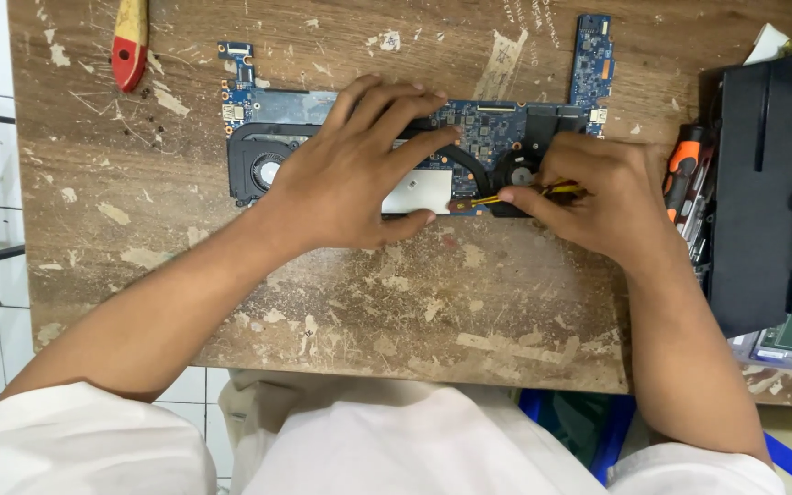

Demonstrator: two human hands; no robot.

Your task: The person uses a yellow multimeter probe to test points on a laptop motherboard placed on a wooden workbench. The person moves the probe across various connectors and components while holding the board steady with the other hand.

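Note:
A blue laptop circuit board [483, 128] with two black fans lies flat on a worn wooden table [341, 293]. My left hand [359, 165] rests palm down on the board's middle, fingers spread over the heat pipe and a silver plate [419, 191]. My right hand [598, 197] pinches a thin yellow-and-black tool [492, 198], its tip at the board's lower edge beside the right fan [517, 174]. The left fan [263, 170] shows clear of my hand.
A red-and-yellow handled tool [128, 41] lies at the table's far left corner. A black laptop case [767, 183] stands at the right edge, with an orange-and-black screwdriver [685, 170] beside it. A blue bin [598, 431] sits below the table.

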